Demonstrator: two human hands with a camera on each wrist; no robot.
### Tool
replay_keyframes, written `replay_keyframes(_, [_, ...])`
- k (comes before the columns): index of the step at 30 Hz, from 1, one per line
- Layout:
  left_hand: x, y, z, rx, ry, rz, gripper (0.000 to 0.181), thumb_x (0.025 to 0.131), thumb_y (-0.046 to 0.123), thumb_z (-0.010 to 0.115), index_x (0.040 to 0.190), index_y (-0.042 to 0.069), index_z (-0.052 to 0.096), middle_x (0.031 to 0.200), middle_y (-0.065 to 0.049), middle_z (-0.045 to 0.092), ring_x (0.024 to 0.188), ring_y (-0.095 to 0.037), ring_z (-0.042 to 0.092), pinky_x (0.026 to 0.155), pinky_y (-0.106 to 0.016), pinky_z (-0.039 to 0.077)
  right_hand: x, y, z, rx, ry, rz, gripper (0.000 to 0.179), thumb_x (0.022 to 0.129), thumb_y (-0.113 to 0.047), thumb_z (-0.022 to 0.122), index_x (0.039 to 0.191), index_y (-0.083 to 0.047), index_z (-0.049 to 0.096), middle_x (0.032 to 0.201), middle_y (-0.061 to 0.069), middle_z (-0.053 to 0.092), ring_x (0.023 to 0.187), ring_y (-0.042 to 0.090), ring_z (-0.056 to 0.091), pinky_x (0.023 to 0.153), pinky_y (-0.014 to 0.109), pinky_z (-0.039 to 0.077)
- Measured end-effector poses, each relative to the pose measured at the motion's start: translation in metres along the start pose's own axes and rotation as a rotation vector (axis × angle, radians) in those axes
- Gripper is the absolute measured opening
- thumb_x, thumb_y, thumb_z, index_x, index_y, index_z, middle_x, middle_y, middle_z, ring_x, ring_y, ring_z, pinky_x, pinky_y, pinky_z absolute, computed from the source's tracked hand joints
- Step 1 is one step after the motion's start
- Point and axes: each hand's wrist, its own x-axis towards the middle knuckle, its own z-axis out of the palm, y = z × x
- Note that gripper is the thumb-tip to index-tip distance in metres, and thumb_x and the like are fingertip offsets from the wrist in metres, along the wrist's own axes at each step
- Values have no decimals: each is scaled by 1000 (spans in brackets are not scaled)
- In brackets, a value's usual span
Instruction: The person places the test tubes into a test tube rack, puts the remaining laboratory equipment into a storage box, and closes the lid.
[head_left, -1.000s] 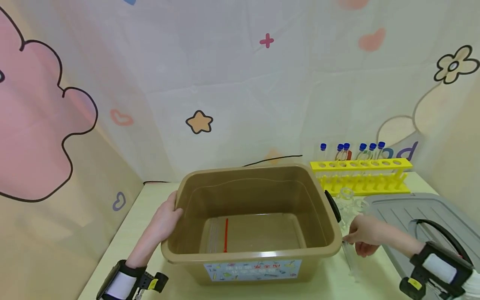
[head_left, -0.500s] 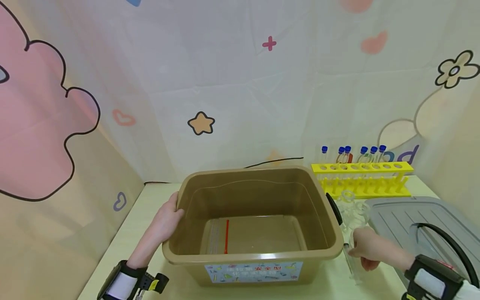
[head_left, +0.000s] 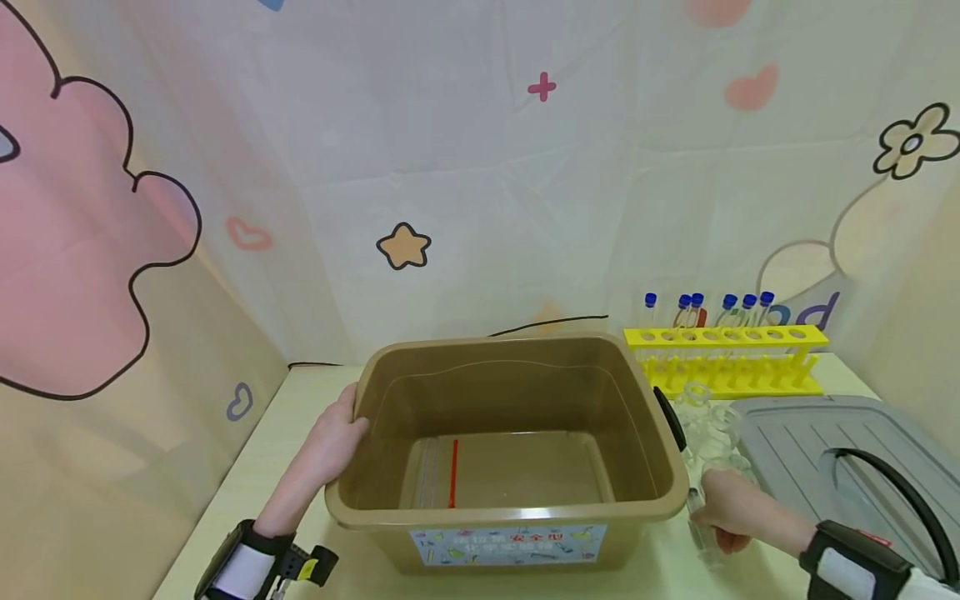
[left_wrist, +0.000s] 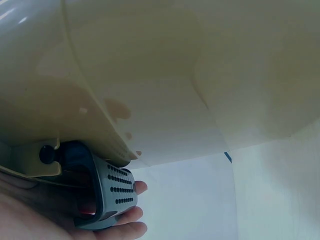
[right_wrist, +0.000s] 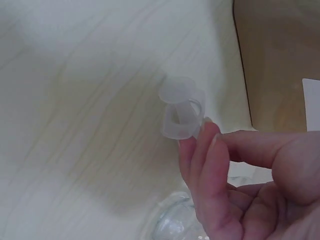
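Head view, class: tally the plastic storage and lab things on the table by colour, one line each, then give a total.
Brown bin: 1
Yellow tube rack: 1
Grey lid: 1
Blue-capped tubes: 6
Total: 9

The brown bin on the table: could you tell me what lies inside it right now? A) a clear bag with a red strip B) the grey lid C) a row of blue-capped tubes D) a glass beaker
A: the head view shows only a flat clear bag with a red strip on the floor of the brown bin; the blue-capped tubes stand outside it.
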Motion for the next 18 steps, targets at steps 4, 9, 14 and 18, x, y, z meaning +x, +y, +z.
replay_keyframes(4, [0, 1, -1, -3, 1, 3, 47, 80, -3, 40, 126, -10, 35, 103, -24, 52, 89, -33, 48, 78, -45, 38, -2, -4, -1, 7, -5, -5, 24, 68, 1, 58, 47, -1, 46, 35, 3, 45, 30, 14, 48, 34, 26, 42])
replay_keyframes(9, [-1, 0, -1, -1, 6, 9, 47, 79, -3, 40, 126, -10, 35, 104, -24, 52, 90, -33, 48, 78, -45, 37, -3, -13, -18, 44, -93, 50, 28, 72, -2, 59, 45, -2, 52, 38, 3, 47, 31, 11, 46, 37, 25, 42])
replay_keyframes(14, [-1, 0, -1, -2, 3, 0, 48, 80, -3, 40, 127, -10, 35, 104, -25, 51, 89, -33, 48, 77, -45, 38, -3, -23, -48, 41, -126, 57, 31, 79, -7, 59, 48, -4, 54, 41, 3, 49, 33, 8, 42, 39, 24, 39])
replay_keyframes(18, [0, 0, -1, -6, 0, -6, 48, 80, -2, 40, 127, -9, 35, 103, -24, 52, 89, -33, 49, 77, -45, 38, -4, -30, -75, 17, -106, 29, 31, 82, -13, 58, 52, -4, 57, 44, 3, 51, 38, 11, 46, 43, 27, 43])
